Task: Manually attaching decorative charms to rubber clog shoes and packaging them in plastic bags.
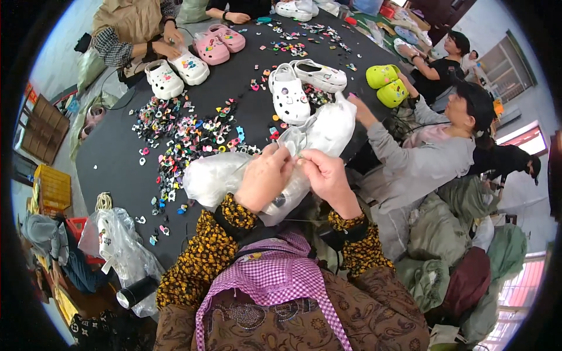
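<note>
Close to the table's near edge, my left hand (262, 180) and my right hand (329, 180) meet with fingers pinched together on a clear plastic bag (212, 176). More bunched clear plastic (335, 126) rises beyond my right hand; white shapes show through it, but I cannot tell what they are. Just past my hands stands a pair of white clogs (291, 104) dotted with small charms. Left of my hands spreads a heap of colourful shoe charms (190, 137).
On the black table (114, 175), white clogs (165, 81) and pink clogs (213, 48) stand at the far left, by a co-worker's hands. A co-worker at right holds lime clogs (387, 85). Clear bags (132, 240) and a black bottle (137, 292) lie at lower left.
</note>
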{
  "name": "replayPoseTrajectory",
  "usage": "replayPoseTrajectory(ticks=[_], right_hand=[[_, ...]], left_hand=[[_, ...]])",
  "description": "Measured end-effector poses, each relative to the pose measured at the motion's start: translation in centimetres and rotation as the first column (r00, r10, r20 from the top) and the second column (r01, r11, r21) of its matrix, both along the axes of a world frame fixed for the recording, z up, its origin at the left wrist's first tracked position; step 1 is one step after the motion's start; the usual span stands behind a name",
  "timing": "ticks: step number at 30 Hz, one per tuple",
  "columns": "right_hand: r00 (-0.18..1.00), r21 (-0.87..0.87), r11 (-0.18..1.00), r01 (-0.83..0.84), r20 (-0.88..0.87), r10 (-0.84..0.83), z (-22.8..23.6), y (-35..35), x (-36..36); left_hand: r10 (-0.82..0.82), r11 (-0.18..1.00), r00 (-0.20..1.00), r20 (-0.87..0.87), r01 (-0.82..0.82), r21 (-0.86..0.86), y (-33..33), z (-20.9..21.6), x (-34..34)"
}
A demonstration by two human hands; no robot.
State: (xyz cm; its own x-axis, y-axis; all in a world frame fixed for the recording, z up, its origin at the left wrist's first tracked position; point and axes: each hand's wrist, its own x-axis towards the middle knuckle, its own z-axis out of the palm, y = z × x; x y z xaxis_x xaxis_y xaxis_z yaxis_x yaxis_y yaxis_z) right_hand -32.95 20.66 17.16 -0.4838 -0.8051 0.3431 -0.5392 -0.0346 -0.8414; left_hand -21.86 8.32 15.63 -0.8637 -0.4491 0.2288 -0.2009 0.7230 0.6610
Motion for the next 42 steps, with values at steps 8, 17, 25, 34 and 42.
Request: replayPoseTrajectory(ticks=[8,17,25,34,42], right_hand=[[0.954,-0.091,0.950,0.298,0.065,-0.293,1.3,1.6,-5.1],[0.750,-0.116,0.832,0.542,0.514,-0.417,2.3,2.4,-10.8],[0.711,-0.055,0.815,0.576,0.527,-0.466,-4.9,4.8,-12.6],[0.893,0.487,0.867,-0.107,0.430,-0.131,-15.1,4.5,-6.7],[0.943,0.382,0.904,-0.192,0.327,0.062,-13.5,4.1,-6.5]], left_hand=[[-0.330,0.943,0.923,-0.196,0.330,-0.032,1.0,-0.1,2.6],[-0.307,0.907,0.921,-0.239,0.360,0.221,-0.5,-0.6,8.8],[0.232,0.877,0.926,-0.298,-0.066,0.476,-3.9,-3.7,12.7],[0.359,0.774,0.873,-0.330,-0.081,0.628,-5.9,-6.5,14.6],[0.341,0.721,0.896,-0.284,-0.056,0.691,-6.3,-5.6,14.6]])
